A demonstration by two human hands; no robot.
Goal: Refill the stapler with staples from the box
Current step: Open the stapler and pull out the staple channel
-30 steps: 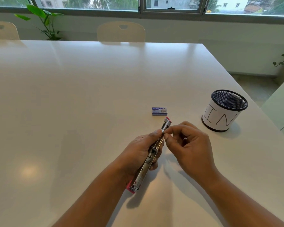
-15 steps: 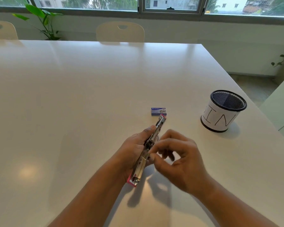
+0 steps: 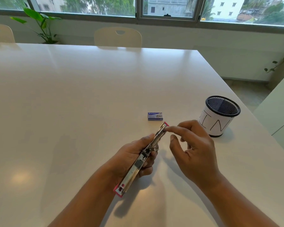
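A pink stapler [image 3: 138, 163], swung fully open so its metal staple channel faces up, lies in my left hand [image 3: 129, 158], which grips it around the middle above the table. My right hand [image 3: 193, 148] hovers just right of it with fingers spread; its index fingertip touches the far tip of the metal channel. A small blue staple box [image 3: 155, 116] lies closed on the white table [image 3: 72, 104], just beyond the stapler's far end and apart from both hands.
A black mesh cup [image 3: 220, 115] wrapped in white paper with hand-drawn letters stands at the right, close to the table's right edge. Chairs [image 3: 118, 36] and a potted plant [image 3: 39, 25] sit beyond the far edge under the windows.
My right hand slid down to the stapler's middle, then came back out to the right and opened, its index finger now at the far tip. The stapler stayed in my left hand.
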